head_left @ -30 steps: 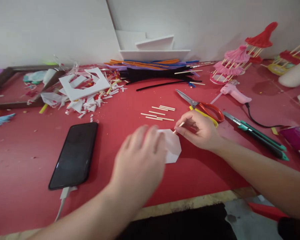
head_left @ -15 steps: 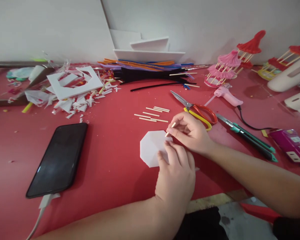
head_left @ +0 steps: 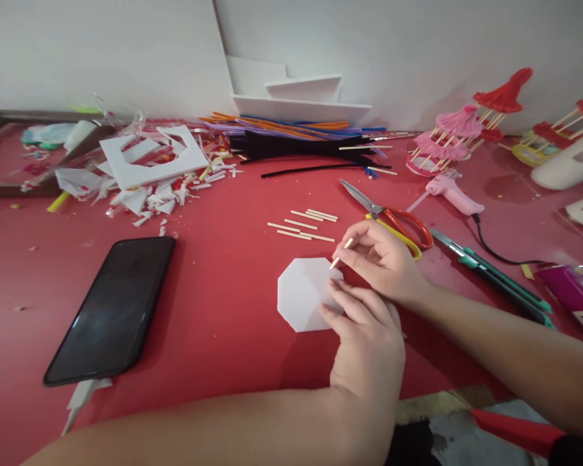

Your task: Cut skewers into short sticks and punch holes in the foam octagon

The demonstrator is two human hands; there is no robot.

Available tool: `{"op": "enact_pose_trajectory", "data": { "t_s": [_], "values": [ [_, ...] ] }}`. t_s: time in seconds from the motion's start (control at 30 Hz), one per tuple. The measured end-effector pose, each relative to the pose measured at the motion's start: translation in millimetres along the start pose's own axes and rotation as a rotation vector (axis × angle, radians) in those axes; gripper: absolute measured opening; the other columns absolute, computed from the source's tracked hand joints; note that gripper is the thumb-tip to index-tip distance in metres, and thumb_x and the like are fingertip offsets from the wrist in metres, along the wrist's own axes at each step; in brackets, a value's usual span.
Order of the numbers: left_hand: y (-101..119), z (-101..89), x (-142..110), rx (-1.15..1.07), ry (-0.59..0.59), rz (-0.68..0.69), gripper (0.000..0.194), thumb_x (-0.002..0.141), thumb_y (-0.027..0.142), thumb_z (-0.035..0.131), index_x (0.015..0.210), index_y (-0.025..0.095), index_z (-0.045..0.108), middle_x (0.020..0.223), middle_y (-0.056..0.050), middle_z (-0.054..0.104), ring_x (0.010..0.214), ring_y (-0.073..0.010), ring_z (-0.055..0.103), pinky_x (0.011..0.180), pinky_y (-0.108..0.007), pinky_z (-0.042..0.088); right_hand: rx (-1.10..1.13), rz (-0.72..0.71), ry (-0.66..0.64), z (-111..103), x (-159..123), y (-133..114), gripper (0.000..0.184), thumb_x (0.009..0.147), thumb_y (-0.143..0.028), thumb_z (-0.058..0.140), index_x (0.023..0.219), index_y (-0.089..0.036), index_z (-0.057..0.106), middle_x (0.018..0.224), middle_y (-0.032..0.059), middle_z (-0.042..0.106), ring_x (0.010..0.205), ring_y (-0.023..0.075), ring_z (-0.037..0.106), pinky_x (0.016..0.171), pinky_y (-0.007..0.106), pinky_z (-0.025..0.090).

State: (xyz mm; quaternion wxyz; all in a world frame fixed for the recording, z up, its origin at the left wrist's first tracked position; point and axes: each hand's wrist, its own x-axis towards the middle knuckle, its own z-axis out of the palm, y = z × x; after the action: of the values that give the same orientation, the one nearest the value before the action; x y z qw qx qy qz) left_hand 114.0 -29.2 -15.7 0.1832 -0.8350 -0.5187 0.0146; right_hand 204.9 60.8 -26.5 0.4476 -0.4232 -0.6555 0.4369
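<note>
A white octagonal foam-board piece (head_left: 304,294) lies flat on the red table. Along its right side rests my left hand (head_left: 366,330), fingers stretched out and fingertips on the piece; the palm hides part of that edge. My right hand (head_left: 381,259) is closed, pinching a short wooden stick (head_left: 341,254) between thumb and fingers. The stick tilts, its lower end at the octagon's upper right corner; whether it touches I cannot tell. Several similar loose sticks (head_left: 301,221) lie just beyond the octagon.
Scissors (head_left: 383,210), a utility knife (head_left: 495,278) and a pink glue gun (head_left: 454,195) lie to the right. A phone (head_left: 111,307) is at left. Foam scraps (head_left: 160,200), black pipe cleaners (head_left: 296,147) and small pink-and-red carousel-like models (head_left: 454,136) stand or lie farther back.
The view has shifted slightly. My left hand has slid a little right on the octagon, uncovering more of it. My right hand keeps the stick at the same corner.
</note>
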Motion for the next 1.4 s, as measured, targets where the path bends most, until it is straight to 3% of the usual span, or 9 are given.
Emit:
{"op": "enact_pose_trajectory", "data": {
  "t_s": [0.33,0.47,0.63,0.83,1.0,1.4],
  "values": [
    [-3.9,5.4,-5.0,-0.058,0.053,0.025,0.04,0.085,0.034,0.062,0.112,0.005,0.064,0.113,-0.029,0.065,0.107,-0.0438,0.063,0.073,-0.049,0.058,-0.047,-0.006,0.017,-4.2,-1.1,-3.7,0.013,0.087,-0.019,0.062,0.092,-0.022,0.051,0.082,-0.0011,0.064,0.076,0.0134,0.07,0.067,0.025,0.056],
    [-11.6,11.7,-11.5,-0.126,0.124,0.055,0.048,0.084,0.044,0.062,0.11,0.004,0.066,0.113,-0.031,0.064,0.109,-0.0465,0.061,0.074,-0.05,0.058,-0.031,0.014,0.029,-6.0,-0.6,-3.8,0.013,0.087,-0.02,0.062,0.091,-0.022,0.05,0.082,-0.001,0.064,0.072,0.0139,0.07,0.065,0.025,0.057],
    [-26.4,12.5,-15.2,-0.193,0.164,0.135,0.057,0.086,0.055,0.055,0.113,0.006,0.065,0.115,-0.028,0.065,0.11,-0.0426,0.061,0.077,-0.047,0.058,-0.055,-0.002,0.036,-5.8,-0.1,-4.0,0.013,0.086,-0.019,0.063,0.091,-0.022,0.051,0.082,-0.0005,0.065,0.074,0.0137,0.07,0.065,0.025,0.057],
    [-22.2,10.1,-15.4,-0.195,0.108,0.076,0.052,0.088,0.049,0.054,0.119,0.008,0.062,0.118,-0.026,0.063,0.115,-0.0437,0.057,0.079,-0.056,0.055,-0.095,-0.022,0.031,-4.7,-1.0,-3.6,0.012,0.087,-0.019,0.062,0.091,-0.022,0.051,0.083,-0.0002,0.065,0.075,0.0127,0.069,0.066,0.024,0.056],
    [-17.8,13.1,-15.9,-0.187,0.102,0.058,0.042,0.089,0.035,0.053,0.119,0.007,0.062,0.116,-0.023,0.064,0.117,-0.0417,0.056,0.079,-0.055,0.057,-0.157,-0.055,0.015,-6.1,-4.6,-2.7,0.011,0.086,-0.019,0.063,0.092,-0.022,0.054,0.084,0.0009,0.065,0.074,0.0128,0.068,0.065,0.024,0.057],
    [-28.3,4.0,-16.5,-0.137,0.077,0.12,0.047,0.093,0.04,0.046,0.116,0.002,0.064,0.119,-0.028,0.063,0.115,-0.0401,0.059,0.081,-0.05,0.058,-0.377,-0.161,-0.05,-12.7,-8.7,-6.2,0.011,0.086,-0.022,0.063,0.096,-0.024,0.059,0.088,0.0006,0.07,0.079,0.0147,0.069,0.071,0.027,0.059]
  ]
}}
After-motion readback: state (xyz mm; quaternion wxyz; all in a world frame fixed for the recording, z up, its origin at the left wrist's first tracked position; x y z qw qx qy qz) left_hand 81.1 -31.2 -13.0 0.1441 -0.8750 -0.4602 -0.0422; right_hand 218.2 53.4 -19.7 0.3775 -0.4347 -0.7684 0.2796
